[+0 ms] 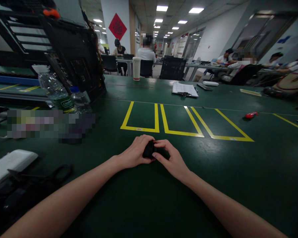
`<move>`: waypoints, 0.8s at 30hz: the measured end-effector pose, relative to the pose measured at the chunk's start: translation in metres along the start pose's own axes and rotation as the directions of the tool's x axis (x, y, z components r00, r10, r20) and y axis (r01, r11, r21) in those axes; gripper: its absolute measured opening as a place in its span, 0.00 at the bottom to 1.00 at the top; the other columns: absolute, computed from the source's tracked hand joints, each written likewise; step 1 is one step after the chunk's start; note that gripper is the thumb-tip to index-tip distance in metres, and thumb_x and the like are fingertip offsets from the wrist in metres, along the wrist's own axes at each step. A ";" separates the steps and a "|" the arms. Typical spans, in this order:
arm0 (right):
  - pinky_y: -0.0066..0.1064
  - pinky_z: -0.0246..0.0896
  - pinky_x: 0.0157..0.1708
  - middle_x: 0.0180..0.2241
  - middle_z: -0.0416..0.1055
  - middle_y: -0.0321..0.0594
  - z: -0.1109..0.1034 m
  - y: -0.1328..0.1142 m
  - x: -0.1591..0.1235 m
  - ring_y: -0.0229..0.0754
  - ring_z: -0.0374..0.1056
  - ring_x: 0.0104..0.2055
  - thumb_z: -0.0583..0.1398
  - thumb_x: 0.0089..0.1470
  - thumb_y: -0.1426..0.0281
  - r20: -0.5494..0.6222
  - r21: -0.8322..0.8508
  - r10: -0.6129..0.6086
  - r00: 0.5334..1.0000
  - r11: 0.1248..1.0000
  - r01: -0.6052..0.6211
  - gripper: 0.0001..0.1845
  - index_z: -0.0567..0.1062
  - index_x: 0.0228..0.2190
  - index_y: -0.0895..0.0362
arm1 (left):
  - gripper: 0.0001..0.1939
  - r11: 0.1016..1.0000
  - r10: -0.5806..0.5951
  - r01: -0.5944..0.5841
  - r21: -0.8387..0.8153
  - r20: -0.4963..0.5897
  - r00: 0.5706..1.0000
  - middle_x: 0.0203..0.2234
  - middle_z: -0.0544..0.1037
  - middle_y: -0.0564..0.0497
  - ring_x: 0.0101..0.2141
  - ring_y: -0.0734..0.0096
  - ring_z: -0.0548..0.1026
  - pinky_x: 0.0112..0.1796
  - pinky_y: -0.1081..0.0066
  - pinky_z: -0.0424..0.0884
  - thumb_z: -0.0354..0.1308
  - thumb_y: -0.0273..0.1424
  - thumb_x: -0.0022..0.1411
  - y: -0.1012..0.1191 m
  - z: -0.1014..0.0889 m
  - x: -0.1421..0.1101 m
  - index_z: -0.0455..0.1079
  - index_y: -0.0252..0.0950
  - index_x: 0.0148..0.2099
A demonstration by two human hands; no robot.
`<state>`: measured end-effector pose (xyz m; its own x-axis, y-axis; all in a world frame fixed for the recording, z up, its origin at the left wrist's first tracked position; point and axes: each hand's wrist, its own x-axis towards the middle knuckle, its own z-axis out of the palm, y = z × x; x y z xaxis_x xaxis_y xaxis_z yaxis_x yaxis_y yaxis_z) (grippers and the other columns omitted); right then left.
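A small black object [148, 150] with a boxy outline sits between my hands over the green tabletop; its exact kind is not clear. My left hand [136, 152] wraps around its left side, fingers over the top and thumb below. From the right, my right hand [171, 157] pinches at its edge with bent fingers and thumb. The hands' fingertips nearly meet and cover part of the object. Just beyond them, yellow tape [141, 129] marks out several frames on the table.
To the left stand plastic bottles [55, 89], a black equipment frame [74, 59], a white device [17, 162] and dark cables [37, 188]. Farther back are a cup [136, 68], a clipboard [185, 89] and a red tool [251, 115]. Several people sit at tables beyond.
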<state>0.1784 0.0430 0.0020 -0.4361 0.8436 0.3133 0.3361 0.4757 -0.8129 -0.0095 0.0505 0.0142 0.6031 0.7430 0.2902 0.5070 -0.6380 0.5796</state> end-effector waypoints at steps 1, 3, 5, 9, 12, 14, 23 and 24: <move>0.43 0.61 0.47 0.42 0.64 0.39 0.000 0.000 0.001 0.44 0.63 0.46 0.57 0.52 0.71 0.006 0.014 0.025 1.000 1.000 -0.025 0.11 0.65 0.40 0.53 | 0.27 1.000 -0.004 0.004 0.000 0.004 1.000 0.45 0.63 0.47 0.46 0.60 0.64 0.45 0.60 0.62 0.61 0.30 0.52 0.001 -0.001 0.000 0.52 0.40 0.51; 0.43 0.61 0.47 0.43 0.64 0.41 0.001 -0.002 0.001 0.44 0.63 0.46 0.56 0.53 0.70 0.035 0.040 0.077 0.996 0.996 -0.078 0.14 0.64 0.43 0.53 | 0.27 1.000 -0.010 0.010 -0.001 0.019 1.000 0.45 0.63 0.47 0.46 0.59 0.64 0.45 0.60 0.62 0.61 0.30 0.52 0.002 -0.002 0.001 0.52 0.40 0.51; 0.43 0.62 0.46 0.43 0.65 0.42 0.001 -0.004 0.002 0.44 0.64 0.45 0.55 0.55 0.69 0.072 0.054 0.113 0.991 0.992 -0.117 0.14 0.63 0.45 0.54 | 0.26 1.000 -0.014 0.014 -0.003 0.030 0.999 0.45 0.64 0.47 0.46 0.59 0.65 0.45 0.59 0.62 0.60 0.31 0.52 0.003 -0.003 0.001 0.53 0.40 0.51; 0.41 0.64 0.42 0.41 0.65 0.40 -0.001 -0.005 0.000 0.43 0.65 0.42 0.54 0.55 0.69 0.104 0.068 0.091 0.990 0.993 -0.099 0.13 0.63 0.44 0.53 | 0.26 1.000 -0.011 0.011 -0.001 0.035 0.999 0.46 0.64 0.47 0.46 0.59 0.64 0.45 0.59 0.62 0.60 0.30 0.52 0.003 -0.005 0.000 0.52 0.41 0.51; 0.42 0.61 0.46 0.43 0.64 0.40 -0.002 -0.005 -0.002 0.44 0.63 0.46 0.57 0.53 0.71 0.061 0.019 -0.003 0.998 1.000 0.001 0.13 0.64 0.42 0.52 | 0.28 1.000 -0.005 0.005 -0.003 0.036 0.999 0.46 0.63 0.46 0.46 0.60 0.64 0.45 0.60 0.62 0.60 0.29 0.52 0.001 -0.003 0.000 0.52 0.40 0.52; 0.43 0.59 0.48 0.44 0.63 0.39 -0.001 -0.003 -0.002 0.45 0.62 0.47 0.57 0.52 0.73 0.016 -0.022 -0.054 0.998 0.998 0.055 0.11 0.66 0.39 0.52 | 0.27 1.000 -0.002 0.002 0.002 0.017 1.000 0.46 0.63 0.47 0.46 0.60 0.64 0.45 0.60 0.62 0.61 0.29 0.51 0.000 -0.002 0.000 0.53 0.40 0.51; 0.43 0.62 0.46 0.42 0.65 0.41 0.001 -0.002 0.000 0.45 0.64 0.45 0.56 0.53 0.71 0.031 0.002 0.054 0.998 0.999 -0.054 0.15 0.63 0.44 0.54 | 0.25 1.000 -0.027 0.027 -0.005 0.043 0.999 0.45 0.64 0.46 0.46 0.59 0.64 0.45 0.58 0.62 0.60 0.30 0.53 0.007 -0.007 0.001 0.53 0.40 0.51; 0.43 0.62 0.45 0.42 0.65 0.41 0.000 -0.003 0.000 0.44 0.64 0.44 0.55 0.53 0.70 0.049 0.021 0.063 0.997 0.998 -0.064 0.14 0.63 0.43 0.54 | 0.25 1.000 -0.029 0.030 -0.006 0.044 0.999 0.45 0.63 0.46 0.46 0.59 0.64 0.45 0.58 0.62 0.60 0.30 0.53 0.007 -0.007 0.001 0.53 0.40 0.51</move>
<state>0.1772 0.0416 0.0040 -0.4547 0.8584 0.2374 0.3456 0.4157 -0.8413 -0.0100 0.0482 0.0239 0.6147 0.7517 0.2390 0.5208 -0.6144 0.5926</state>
